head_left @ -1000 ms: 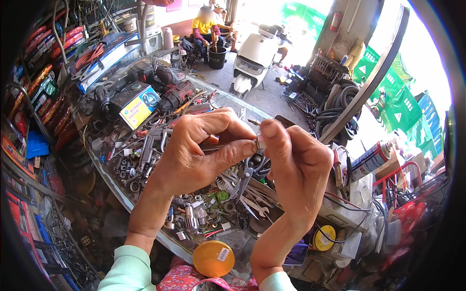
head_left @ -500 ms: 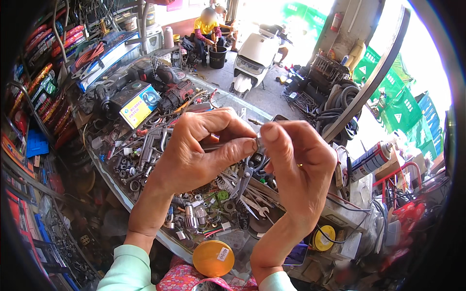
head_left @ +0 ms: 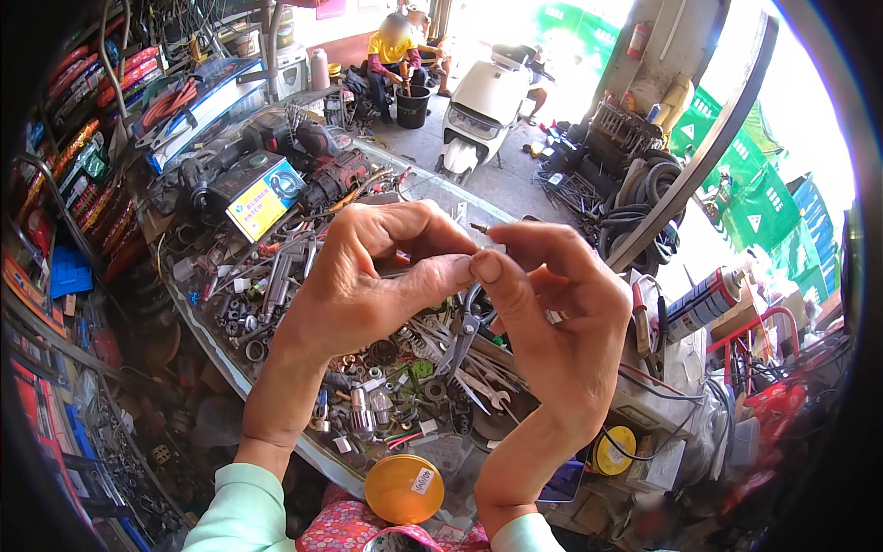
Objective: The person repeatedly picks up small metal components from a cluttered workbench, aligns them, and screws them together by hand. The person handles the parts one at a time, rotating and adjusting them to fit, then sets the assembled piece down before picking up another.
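Note:
My left hand [head_left: 363, 276] and my right hand [head_left: 561, 308] meet above the cluttered glass-topped bench, thumb tips almost touching. The left is closed in a pinch, and its fingers hide most of whatever it holds. Between my right thumb and forefinger the edge of a small pale piece [head_left: 497, 247] shows; its kind is too small to make out. Below the hands lie pliers with grey handles [head_left: 467, 333], an open-ended wrench [head_left: 499, 399] and metal sockets [head_left: 361, 411] among several loose nuts and rings.
A round orange-yellow lid [head_left: 405, 488] sits at the near bench edge. A patch box [head_left: 265, 198] and red-black power tools [head_left: 336, 181] stand at the far left. To the right is a spray can [head_left: 704, 304]. Beyond are a white scooter [head_left: 487, 110] and a seated person [head_left: 394, 60] by a black bucket [head_left: 413, 109].
My right thumb and fingers have shifted slightly left and down, closer against my left fingertips. The small pale piece now shows above my right thumb.

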The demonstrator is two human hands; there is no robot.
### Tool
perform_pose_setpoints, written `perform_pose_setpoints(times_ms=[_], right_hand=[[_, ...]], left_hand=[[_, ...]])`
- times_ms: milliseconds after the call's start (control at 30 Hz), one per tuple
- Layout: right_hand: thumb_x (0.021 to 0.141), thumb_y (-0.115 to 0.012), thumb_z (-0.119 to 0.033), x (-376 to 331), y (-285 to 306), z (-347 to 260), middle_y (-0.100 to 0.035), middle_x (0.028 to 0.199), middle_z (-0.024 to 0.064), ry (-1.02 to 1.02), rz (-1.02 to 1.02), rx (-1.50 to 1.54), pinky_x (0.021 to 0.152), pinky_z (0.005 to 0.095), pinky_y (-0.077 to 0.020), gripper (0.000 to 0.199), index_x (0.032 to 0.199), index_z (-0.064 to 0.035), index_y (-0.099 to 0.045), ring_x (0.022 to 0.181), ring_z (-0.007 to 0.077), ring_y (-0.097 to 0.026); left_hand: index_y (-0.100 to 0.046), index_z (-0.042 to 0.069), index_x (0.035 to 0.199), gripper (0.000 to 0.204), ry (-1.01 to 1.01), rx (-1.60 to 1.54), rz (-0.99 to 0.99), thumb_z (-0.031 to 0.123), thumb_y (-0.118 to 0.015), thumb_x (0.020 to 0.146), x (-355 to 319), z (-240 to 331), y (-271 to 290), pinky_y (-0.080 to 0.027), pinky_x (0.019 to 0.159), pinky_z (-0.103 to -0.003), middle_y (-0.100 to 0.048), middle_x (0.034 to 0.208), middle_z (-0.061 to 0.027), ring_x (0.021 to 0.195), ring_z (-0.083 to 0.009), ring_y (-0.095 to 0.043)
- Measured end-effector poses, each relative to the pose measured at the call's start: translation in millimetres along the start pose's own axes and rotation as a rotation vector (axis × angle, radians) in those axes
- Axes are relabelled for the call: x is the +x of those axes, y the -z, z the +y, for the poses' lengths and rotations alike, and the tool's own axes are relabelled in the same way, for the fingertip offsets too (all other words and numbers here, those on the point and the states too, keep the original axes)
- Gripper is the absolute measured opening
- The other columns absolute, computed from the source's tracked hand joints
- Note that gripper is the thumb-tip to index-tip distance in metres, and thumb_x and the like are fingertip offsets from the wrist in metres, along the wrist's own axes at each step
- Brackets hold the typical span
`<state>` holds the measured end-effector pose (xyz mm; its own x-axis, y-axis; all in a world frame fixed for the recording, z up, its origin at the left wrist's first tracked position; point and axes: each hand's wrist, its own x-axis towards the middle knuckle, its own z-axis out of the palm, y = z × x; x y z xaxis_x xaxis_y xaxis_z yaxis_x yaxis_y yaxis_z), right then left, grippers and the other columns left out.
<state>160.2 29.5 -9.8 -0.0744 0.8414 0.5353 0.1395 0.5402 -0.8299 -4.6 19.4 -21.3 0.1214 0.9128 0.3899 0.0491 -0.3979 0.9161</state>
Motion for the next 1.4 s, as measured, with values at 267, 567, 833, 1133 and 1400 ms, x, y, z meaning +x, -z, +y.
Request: perform_pose_setpoints(times_ms=[267,567,833,1133,1400], right_hand=[[0.084,-0.074,-0.018,1,7,-1,-0.058,0.059,0.0034,-0.091,-0.062,-0.095,0.046,0.0216,-0.0379,0.022,0.077,0.0010,-0.064,0.049,0.0047,-0.048],[0.084,-0.072,-0.017,1,10,-2,-0.060,0.066,0.0065,-0.079,-0.153,-0.186,0.045,0.0244,-0.0390,0.019,0.085,0.0014,-0.065,0.049,0.0083,-0.049],[0.083,-0.073,-0.016,0,3,2,-0.057,0.055,0.0036,0.003,-0.110,-0.016,0.045,0.0223,-0.0399,0.023,0.077,0.0024,-0.061,0.050,0.0065,-0.053],[0.085,-0.071,-0.021,5,1,5,-0.059,0.060,0.0061,-0.088,-0.104,-0.177,0.044,0.0236,-0.0386,0.025,0.084,0.0023,-0.063,0.047,0.0079,-0.052],[0.084,-0.071,-0.017,3,1,10,-0.059,0.060,0.0064,0.021,-0.093,-0.061,0.045,0.0250,-0.0405,0.020,0.083,0.0020,-0.065,0.047,0.0123,-0.054]], left_hand=[[-0.068,-0.001,0.090,0.013,-0.009,-0.014,0.023,0.010,-0.070,0.084,-2,1,-4,-0.044,0.059,-0.016,-0.065,0.079,0.0003,0.069,-0.0008,-0.055],[-0.068,-0.001,0.090,0.014,0.004,0.003,0.041,0.010,-0.070,0.083,-4,7,-5,-0.044,0.058,-0.017,-0.066,0.078,-0.0005,0.069,-0.0011,-0.055],[-0.067,-0.001,0.089,0.015,0.017,-0.011,0.015,0.012,-0.071,0.083,-2,4,2,-0.044,0.061,-0.017,-0.066,0.079,-0.0001,0.070,-0.0014,-0.055],[-0.066,-0.001,0.093,0.015,0.041,-0.126,0.038,0.010,-0.069,0.083,0,1,-4,-0.046,0.064,-0.018,-0.065,0.082,-0.0011,0.073,-0.0021,-0.056],[-0.063,-0.001,0.091,0.013,0.115,-0.069,0.017,0.007,-0.065,0.080,0,6,-1,-0.044,0.065,-0.017,-0.062,0.082,-0.0007,0.073,-0.0027,-0.055]])
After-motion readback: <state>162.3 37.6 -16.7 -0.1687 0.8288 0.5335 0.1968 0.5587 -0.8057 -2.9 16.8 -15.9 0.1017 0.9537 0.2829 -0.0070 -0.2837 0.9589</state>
